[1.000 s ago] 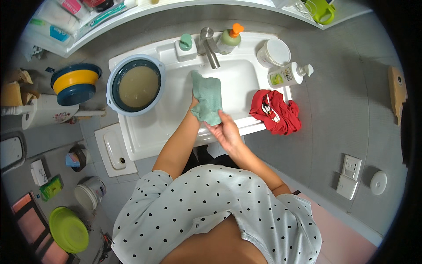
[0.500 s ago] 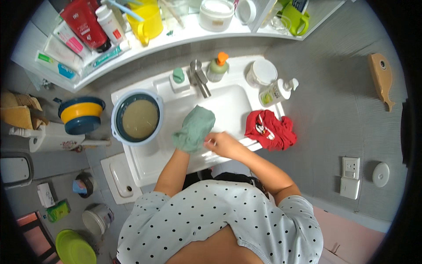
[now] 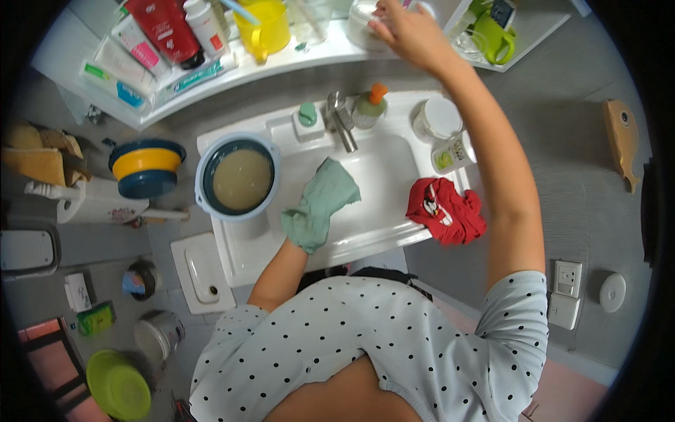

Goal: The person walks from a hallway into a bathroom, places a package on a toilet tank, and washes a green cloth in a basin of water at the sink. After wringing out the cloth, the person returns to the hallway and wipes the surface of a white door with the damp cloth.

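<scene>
A green cloth point(image 3: 320, 204) covers my left hand over the sink point(image 3: 380, 165); my left forearm point(image 3: 280, 274) shows below it. The cloth hides the fingers, so their pose does not show. My right hand point(image 3: 411, 32) is up at the shelf, fingers apart, beside and partly over a white jar point(image 3: 362, 28). It partly blocks the jar from view. On the sink's right edge lies a bunched red cloth point(image 3: 446, 211) with a white and black print.
A blue basin point(image 3: 275, 176) of cloudy water sits at the sink's left, near the faucet point(image 3: 341, 123). An orange-topped pump bottle point(image 3: 369, 109), white tub point(image 3: 439, 118) and white bottle point(image 3: 453, 155) line the rim. The shelf point(image 3: 211, 81) holds tubes and a yellow cup point(image 3: 264, 32).
My right hand has left the green cloth and risen to the white jar on the shelf. The cloth on my left hand has shifted shape. The whole view has moved slightly.
</scene>
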Motion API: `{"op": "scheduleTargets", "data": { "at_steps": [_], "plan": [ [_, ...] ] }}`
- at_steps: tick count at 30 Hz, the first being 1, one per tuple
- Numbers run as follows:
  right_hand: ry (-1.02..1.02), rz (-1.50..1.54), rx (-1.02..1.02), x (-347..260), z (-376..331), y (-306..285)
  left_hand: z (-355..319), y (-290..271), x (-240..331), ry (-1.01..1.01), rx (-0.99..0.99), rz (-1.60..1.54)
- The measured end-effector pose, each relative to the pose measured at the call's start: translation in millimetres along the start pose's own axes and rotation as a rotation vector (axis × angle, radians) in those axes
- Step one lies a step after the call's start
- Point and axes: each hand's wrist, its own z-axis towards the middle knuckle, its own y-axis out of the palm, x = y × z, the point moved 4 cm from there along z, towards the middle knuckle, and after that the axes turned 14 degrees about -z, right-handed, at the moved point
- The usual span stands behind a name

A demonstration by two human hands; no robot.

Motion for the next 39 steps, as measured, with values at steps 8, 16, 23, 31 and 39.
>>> {"op": "scheduleTargets", "data": {
  "at_steps": [8,16,23,31,39],
  "plan": [
    [0.069,0.388,0.319,-17,-22,-35,-6,-3,5,-0.022,0.012,-0.190],
    [0.012,0.866,-0.267,-160,-216,102,-9,11,1,0.194,-0.026,0.187],
    [0.040,0.746,-0.079,-187,-247,111,-26,-1,-10,0.504,-0.043,0.789],
    [-0.009,0.660,-0.138,-191,-250,105,-28,30,2,0.069,0.220,-0.275],
    [-0.173,0.712,-0.218,-199,-252,82,-24,-2,4,-0.095,0.008,-0.368]
  ]
}}
